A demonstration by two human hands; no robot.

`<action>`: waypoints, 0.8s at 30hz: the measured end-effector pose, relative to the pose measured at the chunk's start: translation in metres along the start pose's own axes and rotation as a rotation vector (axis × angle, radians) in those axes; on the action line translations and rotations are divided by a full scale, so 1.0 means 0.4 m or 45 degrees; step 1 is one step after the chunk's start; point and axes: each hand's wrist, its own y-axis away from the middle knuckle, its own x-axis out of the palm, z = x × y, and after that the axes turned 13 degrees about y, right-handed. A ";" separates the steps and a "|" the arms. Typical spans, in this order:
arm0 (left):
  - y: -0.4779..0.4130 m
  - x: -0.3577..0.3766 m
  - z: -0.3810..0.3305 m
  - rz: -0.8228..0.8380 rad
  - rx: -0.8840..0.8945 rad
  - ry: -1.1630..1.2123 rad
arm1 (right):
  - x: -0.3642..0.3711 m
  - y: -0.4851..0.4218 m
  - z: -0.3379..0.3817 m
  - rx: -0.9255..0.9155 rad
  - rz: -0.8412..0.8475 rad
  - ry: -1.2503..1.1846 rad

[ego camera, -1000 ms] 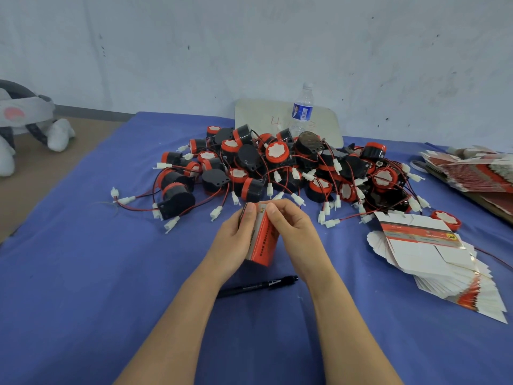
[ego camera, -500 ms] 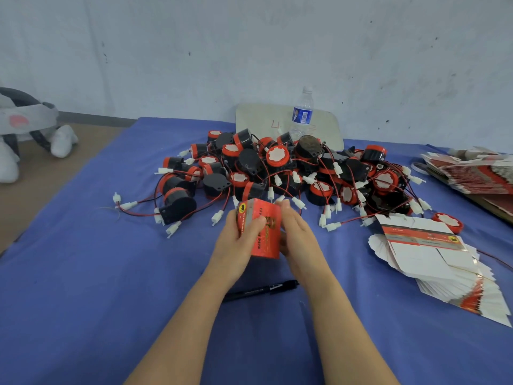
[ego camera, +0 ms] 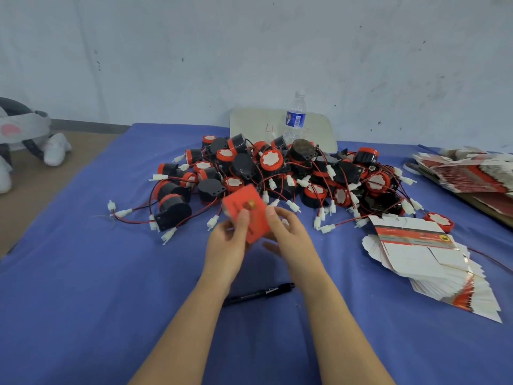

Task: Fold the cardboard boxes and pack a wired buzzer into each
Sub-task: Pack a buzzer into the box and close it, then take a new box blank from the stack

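Cardboard box (ego camera: 245, 218): red, squarish, motion-blurred; held tilted above the blue tablecloth (ego camera: 83, 301), between both hands.
Left hand (ego camera: 224, 245): the box is pinched, thumb pressed on its front face, fingers behind.
Right hand (ego camera: 291, 240): thumb set at the box's right edge; a grip cannot be told through the blur.
Wired buzzers (ego camera: 277, 173): round black-and-red plastic bodies, heaped just behind the box, tangled in thin leads with white plugs.
Flat box blanks (ego camera: 422, 254): white card, fanned, at the right.
Marker pen (ego camera: 258, 294): black, laid between the forearms.
Water bottle (ego camera: 294, 120): clear plastic, behind the heap.
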 end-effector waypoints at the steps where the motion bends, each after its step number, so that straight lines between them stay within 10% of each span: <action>1: 0.000 0.005 -0.002 -0.007 -0.005 0.057 | 0.000 0.003 0.001 0.021 0.051 -0.002; 11: 0.076 0.160 -0.078 0.507 -0.128 0.114 | -0.162 0.108 0.045 -0.103 -0.171 -0.309; 17: 0.239 0.553 -0.158 0.584 -0.058 0.336 | -0.507 0.332 0.144 -0.166 -0.985 -0.167; 24: 0.678 1.022 -0.256 1.294 0.191 0.216 | -0.905 0.773 0.295 -0.013 -1.934 0.533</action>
